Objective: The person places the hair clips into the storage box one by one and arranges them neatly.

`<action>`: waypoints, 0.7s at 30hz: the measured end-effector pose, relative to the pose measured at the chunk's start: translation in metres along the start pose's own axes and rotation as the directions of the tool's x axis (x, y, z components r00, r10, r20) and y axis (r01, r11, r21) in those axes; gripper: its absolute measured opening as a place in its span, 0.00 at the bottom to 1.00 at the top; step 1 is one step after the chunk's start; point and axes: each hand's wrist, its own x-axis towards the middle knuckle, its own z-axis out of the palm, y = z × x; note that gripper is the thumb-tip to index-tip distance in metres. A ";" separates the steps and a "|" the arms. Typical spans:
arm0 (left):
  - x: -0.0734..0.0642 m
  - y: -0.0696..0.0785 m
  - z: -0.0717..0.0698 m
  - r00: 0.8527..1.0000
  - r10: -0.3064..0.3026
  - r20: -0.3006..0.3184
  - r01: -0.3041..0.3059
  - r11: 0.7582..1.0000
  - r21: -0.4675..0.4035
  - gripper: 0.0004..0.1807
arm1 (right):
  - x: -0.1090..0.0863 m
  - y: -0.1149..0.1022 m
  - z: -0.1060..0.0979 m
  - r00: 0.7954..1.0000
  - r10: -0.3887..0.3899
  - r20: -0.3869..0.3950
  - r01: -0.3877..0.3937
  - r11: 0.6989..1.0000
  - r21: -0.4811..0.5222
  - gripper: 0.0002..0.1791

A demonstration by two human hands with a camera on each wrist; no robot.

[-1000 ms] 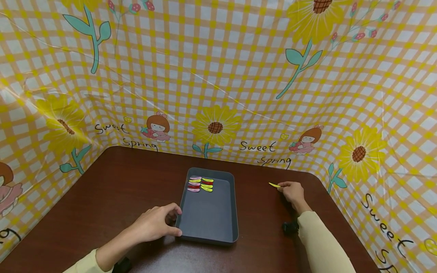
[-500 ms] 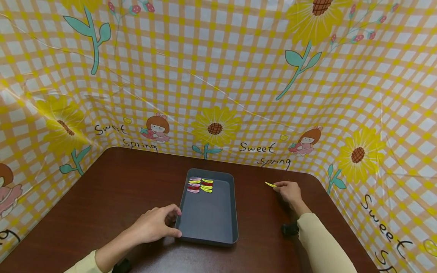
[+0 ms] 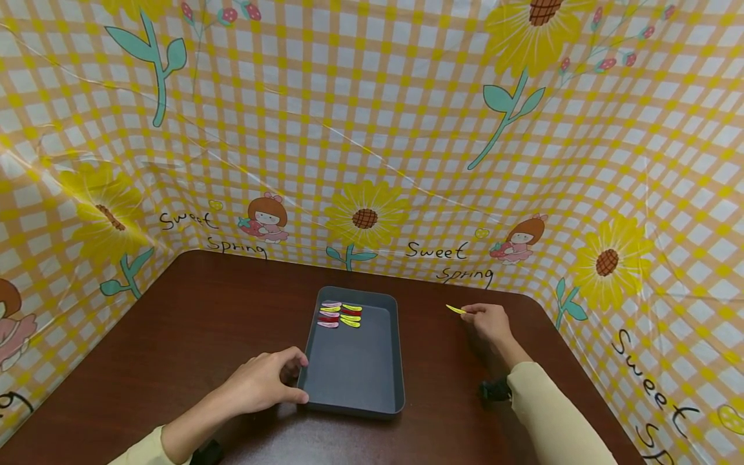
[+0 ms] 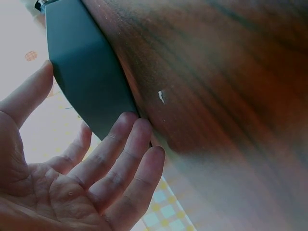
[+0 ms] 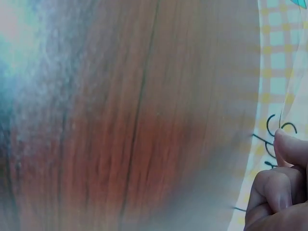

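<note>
A dark grey rectangular tray (image 3: 354,368) sits on the table, with snap hair clips in two columns at its far left: pink clips (image 3: 328,325), yellow clips (image 3: 351,324) and red clips (image 3: 351,312). At the tray's left side, my left hand (image 3: 261,382) touches the rim with thumb and index finger spread apart; the left wrist view shows other fingertips (image 4: 139,125) against the wall's lower edge. To the right of the tray, my right hand (image 3: 490,324) pinches a yellow hair clip (image 3: 453,309) above the table. That clip appears edge-on in the right wrist view.
The brown wooden table (image 3: 232,297) is enclosed at the back and sides by a yellow checked cloth (image 3: 407,129) with sunflowers. Black wrist devices sit at the right sleeve (image 3: 552,413) and the left sleeve (image 3: 154,445).
My right hand has moved slightly left toward the tray and a little up, still pinching the yellow hair clip. The left hand and the tray have stayed in place.
</note>
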 end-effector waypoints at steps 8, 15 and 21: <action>0.000 0.000 0.000 1.000 0.005 -0.002 -0.005 1.000 0.003 0.29 | -0.010 -0.023 0.007 0.999 0.008 0.044 -0.011 0.998 0.066 0.17; 0.000 0.000 0.000 1.000 0.002 -0.003 -0.002 1.000 0.007 0.29 | -0.018 -0.045 0.019 0.997 0.009 0.070 -0.016 0.994 0.106 0.16; 0.001 -0.001 0.000 1.000 0.012 0.001 -0.012 1.000 0.002 0.29 | -0.025 -0.059 0.029 0.995 -0.020 0.099 0.005 0.989 0.145 0.16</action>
